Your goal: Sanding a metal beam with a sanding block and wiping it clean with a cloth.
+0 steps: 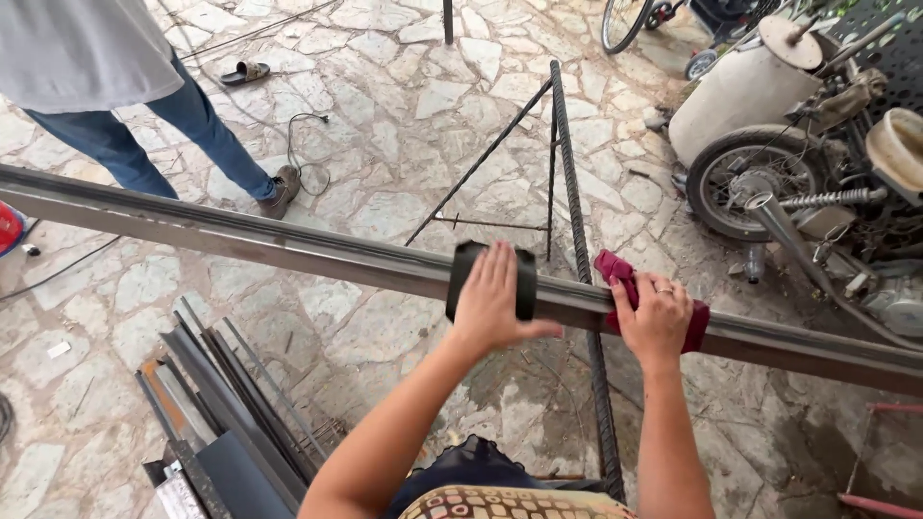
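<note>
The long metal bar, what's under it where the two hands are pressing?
Under the long metal bar stands a rebar trestle on stone paving. The left hand covers a black band; the right hand hides most of a red cloth.

floor: pale irregular stone paving (404,125)
on it: stacked grey metal strips (226,404), dark sandal (247,71), black cable (306,135)

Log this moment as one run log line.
left hand: flat on black block on steel beam | right hand: pressing red rag on beam
</note>
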